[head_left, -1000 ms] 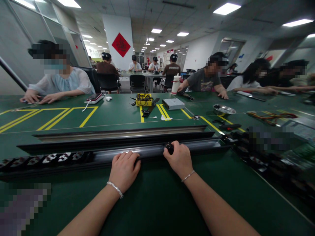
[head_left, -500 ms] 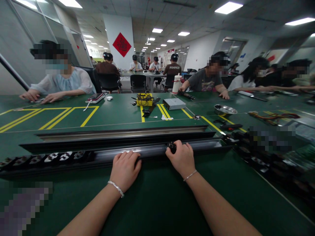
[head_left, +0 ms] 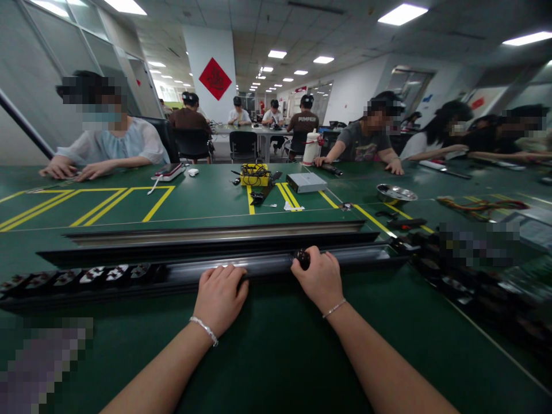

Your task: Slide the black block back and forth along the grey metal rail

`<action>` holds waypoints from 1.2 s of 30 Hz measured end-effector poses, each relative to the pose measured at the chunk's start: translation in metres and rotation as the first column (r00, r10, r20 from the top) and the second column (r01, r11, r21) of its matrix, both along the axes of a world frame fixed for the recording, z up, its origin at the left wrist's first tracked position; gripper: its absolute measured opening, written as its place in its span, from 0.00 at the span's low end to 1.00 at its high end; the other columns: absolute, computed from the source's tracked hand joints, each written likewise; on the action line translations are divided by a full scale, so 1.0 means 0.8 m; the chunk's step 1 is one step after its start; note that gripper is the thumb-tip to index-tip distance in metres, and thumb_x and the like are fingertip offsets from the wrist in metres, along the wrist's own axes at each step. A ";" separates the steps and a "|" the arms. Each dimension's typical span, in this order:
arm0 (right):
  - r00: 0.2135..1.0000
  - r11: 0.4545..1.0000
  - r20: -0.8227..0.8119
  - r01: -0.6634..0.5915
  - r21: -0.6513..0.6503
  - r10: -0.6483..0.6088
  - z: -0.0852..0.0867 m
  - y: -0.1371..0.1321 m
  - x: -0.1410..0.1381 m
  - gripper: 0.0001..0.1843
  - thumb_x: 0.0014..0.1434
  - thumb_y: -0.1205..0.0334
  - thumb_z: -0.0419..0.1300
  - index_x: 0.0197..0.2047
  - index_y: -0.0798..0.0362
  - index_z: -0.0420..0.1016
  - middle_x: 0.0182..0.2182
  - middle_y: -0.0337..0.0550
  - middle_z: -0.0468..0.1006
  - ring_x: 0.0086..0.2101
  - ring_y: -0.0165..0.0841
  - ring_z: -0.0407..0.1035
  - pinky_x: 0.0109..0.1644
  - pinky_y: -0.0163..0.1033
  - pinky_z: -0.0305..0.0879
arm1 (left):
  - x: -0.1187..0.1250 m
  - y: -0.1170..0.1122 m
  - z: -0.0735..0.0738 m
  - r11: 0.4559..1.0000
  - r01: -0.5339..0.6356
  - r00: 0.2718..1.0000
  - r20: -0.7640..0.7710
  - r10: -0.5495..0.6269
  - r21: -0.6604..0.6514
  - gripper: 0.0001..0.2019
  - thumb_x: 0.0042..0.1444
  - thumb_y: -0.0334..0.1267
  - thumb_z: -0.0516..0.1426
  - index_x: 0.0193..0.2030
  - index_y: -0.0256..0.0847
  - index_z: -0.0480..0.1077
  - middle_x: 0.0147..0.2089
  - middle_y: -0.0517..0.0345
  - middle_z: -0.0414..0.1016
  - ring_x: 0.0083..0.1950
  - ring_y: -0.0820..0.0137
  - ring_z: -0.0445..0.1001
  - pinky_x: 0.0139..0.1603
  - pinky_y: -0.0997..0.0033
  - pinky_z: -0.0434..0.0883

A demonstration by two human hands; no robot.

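A long black channel rail [head_left: 254, 265] lies across the table in front of me. Several black socket modules [head_left: 66, 278] with metal prongs sit in a row in its left part. My left hand [head_left: 219, 299] is closed over the rail's near edge, around its middle. Farther right, my right hand [head_left: 318, 277] pinches a small dark socket module [head_left: 302, 259] at the rail's channel. Fingers cover much of that module, so how deep it sits is hidden.
Behind the rail lie two long black strips [head_left: 207, 244]. More dark modules [head_left: 457, 284] are heaped at the right. Farther off are a metal bowl [head_left: 397, 194], a grey box [head_left: 306, 183] and a yellow box with cables [head_left: 255, 174]. Co-workers sit across the green table [head_left: 276, 368].
My hands, the rail and the module hold nearly the same position. The view has shifted very slightly, and a co-worker's hand at the right has risen a little.
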State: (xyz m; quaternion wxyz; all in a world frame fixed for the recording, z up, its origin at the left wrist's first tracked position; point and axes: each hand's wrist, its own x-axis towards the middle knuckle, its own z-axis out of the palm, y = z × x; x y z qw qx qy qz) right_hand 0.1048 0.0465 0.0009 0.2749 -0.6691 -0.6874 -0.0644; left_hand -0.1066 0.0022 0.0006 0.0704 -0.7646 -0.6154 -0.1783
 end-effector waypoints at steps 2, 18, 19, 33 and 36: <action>1.000 1.000 0.005 0.004 -0.002 -0.004 0.000 0.000 0.000 0.10 0.51 0.53 0.51 0.30 0.52 0.63 0.23 0.40 0.72 0.30 0.35 0.67 0.51 0.44 0.49 | 0.000 0.000 0.001 1.000 0.003 1.000 -0.001 -0.003 -0.001 0.11 0.56 0.41 0.47 0.39 0.45 0.68 0.38 0.58 0.73 0.41 0.65 0.68 0.46 0.60 0.57; 0.999 0.999 -0.016 0.045 -0.011 -0.045 -0.004 0.002 0.001 0.12 0.50 0.52 0.52 0.32 0.53 0.62 0.25 0.41 0.72 0.31 0.36 0.67 0.53 0.45 0.47 | 0.000 0.000 0.001 1.000 -0.004 1.000 0.002 0.004 -0.013 0.11 0.56 0.41 0.46 0.39 0.45 0.68 0.38 0.57 0.73 0.42 0.66 0.68 0.46 0.60 0.57; 0.999 0.999 -0.013 0.046 -0.011 -0.046 -0.004 0.002 0.001 0.12 0.50 0.52 0.52 0.33 0.53 0.63 0.25 0.42 0.72 0.31 0.36 0.67 0.53 0.45 0.47 | 0.000 0.000 0.001 1.000 -0.003 1.000 0.001 0.003 -0.013 0.11 0.56 0.41 0.47 0.39 0.45 0.68 0.38 0.57 0.73 0.42 0.66 0.68 0.46 0.60 0.57; 0.999 0.999 0.001 0.046 -0.023 -0.046 -0.003 0.002 0.002 0.13 0.50 0.52 0.52 0.33 0.53 0.63 0.25 0.42 0.72 0.31 0.35 0.67 0.54 0.45 0.47 | 0.000 0.001 0.001 1.000 -0.006 1.000 0.005 0.006 -0.013 0.11 0.56 0.41 0.47 0.40 0.46 0.68 0.38 0.58 0.73 0.42 0.65 0.68 0.46 0.60 0.57; 0.999 0.999 -0.005 0.043 -0.020 -0.043 -0.003 0.002 0.003 0.14 0.50 0.51 0.51 0.33 0.53 0.62 0.25 0.41 0.72 0.31 0.36 0.67 0.54 0.45 0.47 | 0.000 0.001 0.000 1.000 -0.004 1.000 0.007 0.005 -0.013 0.11 0.56 0.41 0.47 0.40 0.46 0.68 0.38 0.58 0.73 0.42 0.65 0.68 0.46 0.60 0.57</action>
